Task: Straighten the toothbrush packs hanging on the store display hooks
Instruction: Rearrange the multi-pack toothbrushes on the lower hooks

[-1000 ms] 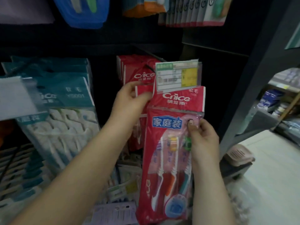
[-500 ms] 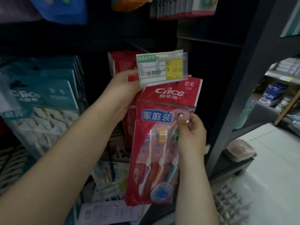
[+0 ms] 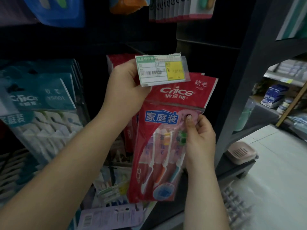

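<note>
My right hand [image 3: 200,140] pinches the front red toothbrush pack [image 3: 166,138] by its right edge, and my left hand [image 3: 126,90] grips the pack's top corner just behind the price tag [image 3: 162,69]. The pack hangs tilted, so I judge straightening barely begun, with the teal packs [image 3: 41,103] to its left untouched. The tag hides the hook and my left fingertips.
</note>
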A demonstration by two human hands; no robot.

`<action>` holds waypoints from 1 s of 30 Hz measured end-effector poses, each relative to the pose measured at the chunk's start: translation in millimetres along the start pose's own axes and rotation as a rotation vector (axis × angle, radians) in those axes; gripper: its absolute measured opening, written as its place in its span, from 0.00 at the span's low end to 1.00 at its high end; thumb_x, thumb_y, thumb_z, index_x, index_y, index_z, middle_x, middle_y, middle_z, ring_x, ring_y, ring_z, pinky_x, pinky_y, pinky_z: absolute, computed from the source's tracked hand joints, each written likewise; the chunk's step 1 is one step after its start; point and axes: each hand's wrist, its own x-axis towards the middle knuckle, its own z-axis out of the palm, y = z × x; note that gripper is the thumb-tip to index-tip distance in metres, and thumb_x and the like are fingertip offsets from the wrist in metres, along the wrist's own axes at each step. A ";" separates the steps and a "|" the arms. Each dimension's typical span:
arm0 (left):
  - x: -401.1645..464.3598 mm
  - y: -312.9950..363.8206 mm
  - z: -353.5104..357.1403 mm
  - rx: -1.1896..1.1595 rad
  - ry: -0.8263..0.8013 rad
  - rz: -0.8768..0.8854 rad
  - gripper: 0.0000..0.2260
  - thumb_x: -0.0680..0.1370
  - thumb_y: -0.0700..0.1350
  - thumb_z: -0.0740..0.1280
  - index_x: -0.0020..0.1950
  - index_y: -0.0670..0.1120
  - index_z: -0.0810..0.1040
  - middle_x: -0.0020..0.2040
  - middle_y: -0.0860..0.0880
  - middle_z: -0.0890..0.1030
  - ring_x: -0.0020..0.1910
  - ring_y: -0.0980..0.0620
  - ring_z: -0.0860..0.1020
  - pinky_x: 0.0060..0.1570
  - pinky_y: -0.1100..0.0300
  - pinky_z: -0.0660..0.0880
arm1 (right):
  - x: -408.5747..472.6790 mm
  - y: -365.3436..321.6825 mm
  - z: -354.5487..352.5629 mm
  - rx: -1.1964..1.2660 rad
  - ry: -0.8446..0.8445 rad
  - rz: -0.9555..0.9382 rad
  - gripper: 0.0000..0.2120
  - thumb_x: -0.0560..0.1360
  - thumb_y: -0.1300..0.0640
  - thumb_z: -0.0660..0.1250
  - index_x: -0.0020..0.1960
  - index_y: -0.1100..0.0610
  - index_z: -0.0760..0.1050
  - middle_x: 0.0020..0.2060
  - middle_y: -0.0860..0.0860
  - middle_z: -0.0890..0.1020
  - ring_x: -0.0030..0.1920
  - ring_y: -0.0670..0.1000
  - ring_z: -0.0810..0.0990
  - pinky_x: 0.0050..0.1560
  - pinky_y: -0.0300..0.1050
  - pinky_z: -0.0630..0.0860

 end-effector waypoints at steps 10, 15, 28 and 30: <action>1.4 -7.0 2.6 -0.037 0.104 0.074 0.11 0.72 0.39 0.70 0.47 0.54 0.78 0.44 0.59 0.81 0.48 0.60 0.81 0.45 0.64 0.77 | -0.4 -3.0 0.2 0.043 -0.014 -0.033 0.05 0.77 0.57 0.63 0.46 0.51 0.77 0.41 0.49 0.84 0.43 0.49 0.83 0.43 0.45 0.78; 11.5 -7.1 1.9 -0.008 0.080 -0.019 0.08 0.68 0.44 0.74 0.41 0.55 0.79 0.36 0.63 0.81 0.42 0.63 0.80 0.43 0.65 0.77 | -0.3 -1.2 4.2 0.060 0.001 -0.031 0.04 0.77 0.57 0.63 0.47 0.54 0.77 0.41 0.49 0.84 0.42 0.48 0.83 0.41 0.42 0.77; 18.6 2.3 -5.3 -0.088 0.080 -0.375 0.04 0.72 0.39 0.72 0.40 0.47 0.79 0.32 0.53 0.82 0.31 0.57 0.81 0.28 0.64 0.76 | -2.0 -5.2 7.4 0.105 -0.060 -0.032 0.04 0.77 0.57 0.64 0.46 0.52 0.77 0.39 0.48 0.84 0.42 0.49 0.83 0.42 0.44 0.78; 19.3 0.3 -4.8 -0.038 0.097 -0.366 0.04 0.72 0.40 0.72 0.39 0.46 0.79 0.33 0.51 0.82 0.30 0.58 0.81 0.28 0.64 0.77 | -2.4 -6.3 8.6 0.096 -0.064 -0.030 0.04 0.76 0.56 0.64 0.45 0.52 0.77 0.39 0.46 0.84 0.41 0.47 0.83 0.40 0.41 0.77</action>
